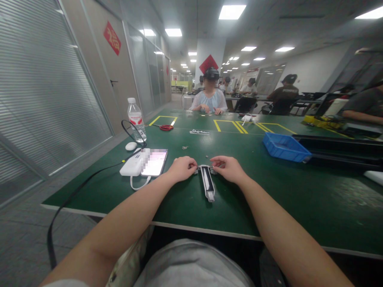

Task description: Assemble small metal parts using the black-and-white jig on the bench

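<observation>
A long narrow grey and black part (207, 182) lies lengthwise on the green table (269, 199), straight in front of me. My left hand (181, 168) rests curled at the left of the part's far end, fingertips pinched on a small piece there. My right hand (228, 167) mirrors it on the right side, fingers also pinched at the far end. What the fingertips grip is too small to name. A few tiny metal bits (184, 148) lie on the table beyond the hands.
A phone (154, 162) on a white power bank (131, 167) with a black cable lies left of my hands. A water bottle (136, 119), white mouse (131, 146), red scissors (166, 127) and blue bin (285, 146) stand farther off. A person (209, 99) sits across the table.
</observation>
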Available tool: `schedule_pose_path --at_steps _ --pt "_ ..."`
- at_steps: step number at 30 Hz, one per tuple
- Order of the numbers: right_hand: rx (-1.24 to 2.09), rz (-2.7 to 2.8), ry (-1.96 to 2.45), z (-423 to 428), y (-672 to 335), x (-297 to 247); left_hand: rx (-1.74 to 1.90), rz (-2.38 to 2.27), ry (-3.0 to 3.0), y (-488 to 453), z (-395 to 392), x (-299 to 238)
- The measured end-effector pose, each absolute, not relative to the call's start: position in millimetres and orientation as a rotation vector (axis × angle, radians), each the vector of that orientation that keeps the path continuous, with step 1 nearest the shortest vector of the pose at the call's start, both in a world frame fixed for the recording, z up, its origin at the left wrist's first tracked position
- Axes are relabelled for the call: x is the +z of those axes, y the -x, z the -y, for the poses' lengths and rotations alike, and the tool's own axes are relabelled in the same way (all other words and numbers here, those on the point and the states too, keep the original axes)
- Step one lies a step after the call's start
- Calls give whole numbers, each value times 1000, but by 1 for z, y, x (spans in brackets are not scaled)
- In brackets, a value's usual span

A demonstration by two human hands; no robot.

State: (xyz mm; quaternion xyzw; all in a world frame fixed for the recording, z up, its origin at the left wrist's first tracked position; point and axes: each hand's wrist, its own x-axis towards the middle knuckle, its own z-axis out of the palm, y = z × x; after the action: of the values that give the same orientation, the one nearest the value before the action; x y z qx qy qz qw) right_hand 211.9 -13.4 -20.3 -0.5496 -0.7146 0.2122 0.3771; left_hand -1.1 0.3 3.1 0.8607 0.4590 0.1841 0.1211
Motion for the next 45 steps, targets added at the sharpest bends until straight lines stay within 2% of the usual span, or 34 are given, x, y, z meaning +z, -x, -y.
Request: schedule_pose_path --at_steps 45 --pt "561 1781 1433 12 -213 -20 539 -1330 -2500 2 -1 2"
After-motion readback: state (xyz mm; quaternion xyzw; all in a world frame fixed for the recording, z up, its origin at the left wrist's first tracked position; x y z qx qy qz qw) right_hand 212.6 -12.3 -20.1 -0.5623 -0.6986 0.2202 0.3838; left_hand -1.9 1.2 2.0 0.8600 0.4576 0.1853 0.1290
